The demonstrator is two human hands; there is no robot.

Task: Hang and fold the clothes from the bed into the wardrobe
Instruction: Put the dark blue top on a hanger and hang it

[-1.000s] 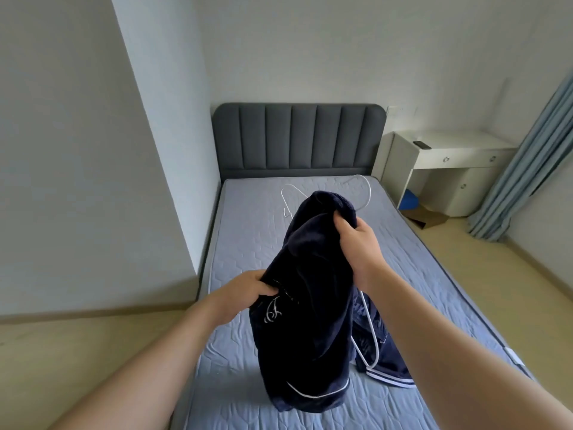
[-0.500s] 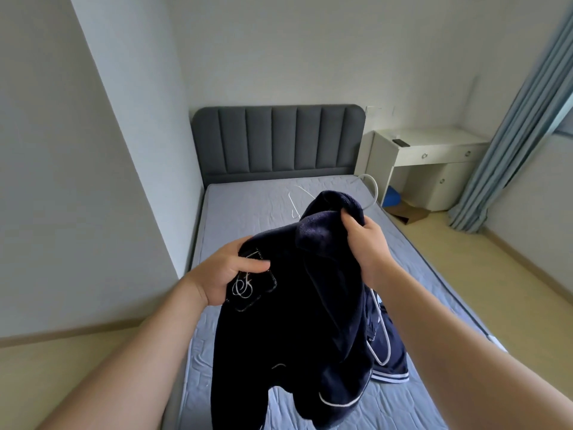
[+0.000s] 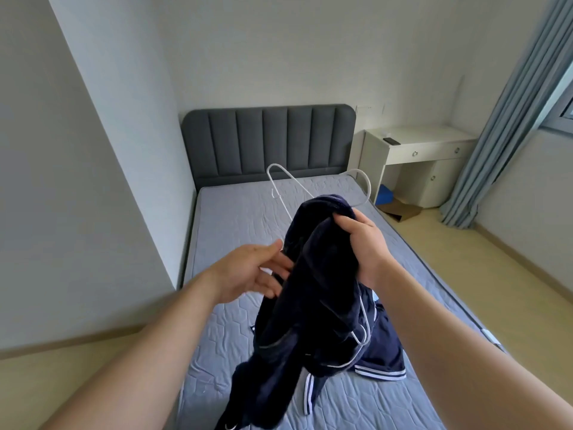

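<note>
Right hand [image 3: 362,243] grips the garment [image 3: 313,305] on its hanger [image 3: 369,189]; left hand [image 3: 251,271], at nine o'clock, spreads empty. Held one-handed, the fabric may slip.

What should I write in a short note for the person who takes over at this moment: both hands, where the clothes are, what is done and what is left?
Right hand: grips the top of the dark blue garment, held up over the bed.
Left hand: open, fingers straight, at the garment's edge.
White hanger: partly inside the held garment, hook sticking out behind the right hand.
Striped garment: lies on the bed below.
Done: hanger partly fed in.
Left: seat the garment on the hanger, hang it, deal with the striped garment. The wardrobe is not in view.
</note>
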